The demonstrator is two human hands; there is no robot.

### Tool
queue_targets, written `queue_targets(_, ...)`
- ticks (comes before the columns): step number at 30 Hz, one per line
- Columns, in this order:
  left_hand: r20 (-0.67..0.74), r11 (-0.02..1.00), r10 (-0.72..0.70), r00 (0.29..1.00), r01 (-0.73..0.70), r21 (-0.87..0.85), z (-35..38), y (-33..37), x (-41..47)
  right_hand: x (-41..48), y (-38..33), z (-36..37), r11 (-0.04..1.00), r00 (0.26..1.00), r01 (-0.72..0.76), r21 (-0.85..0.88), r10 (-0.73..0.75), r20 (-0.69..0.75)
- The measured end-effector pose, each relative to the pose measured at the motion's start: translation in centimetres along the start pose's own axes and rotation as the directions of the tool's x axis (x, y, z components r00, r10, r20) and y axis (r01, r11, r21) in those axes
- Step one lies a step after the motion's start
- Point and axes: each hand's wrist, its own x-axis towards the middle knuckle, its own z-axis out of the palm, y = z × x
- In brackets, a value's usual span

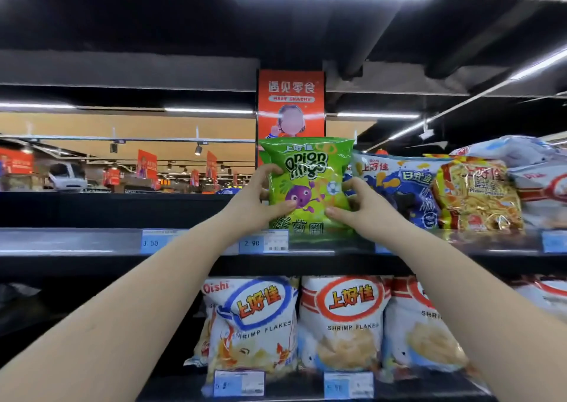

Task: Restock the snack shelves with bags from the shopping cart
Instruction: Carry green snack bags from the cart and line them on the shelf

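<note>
A: Grip?
B: Grasping. The left hand (254, 202) and right hand (365, 214) each pinch a side of the glossy green plastic onion-ring bag (306, 186). It's upright, long axis vertical, at the dark upper shelf (76, 242) front edge, midway between both hands.

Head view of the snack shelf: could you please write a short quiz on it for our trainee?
1. True or false: only one hand holds the green onion rings bag.
2. The neighbouring bag on its right is: A) blue, B) black, C) pink.
3. Fill in: the price tag under the left hand reads ____.
Key: 1 false, left hand and right hand both grip it; 2 A; 3 2.90.
</note>
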Motion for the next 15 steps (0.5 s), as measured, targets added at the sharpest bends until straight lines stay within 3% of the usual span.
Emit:
queue_targets(4,0.025,0.996,-0.043,0.999,0.041,0.084,-0.6,0.8,-0.1,0.2,-0.7,1.2,0.995,0.999,-0.031,-0.097,0.028,-0.026)
queue_targets(9,0.094,0.994,-0.093,0.991,0.086,0.072,-1.1,0.7,-1.0,0.0,-1.0,0.8,0.986,0.999,-0.041,-0.162,0.044,0.012)
queue_targets(15,0.015,0.993,-0.087,0.996,0.086,0.08,-0.4,1.0,-1.7,-0.9,-1.0,0.8,0.985,0.999,-0.032,-0.167,0.029,-0.025)
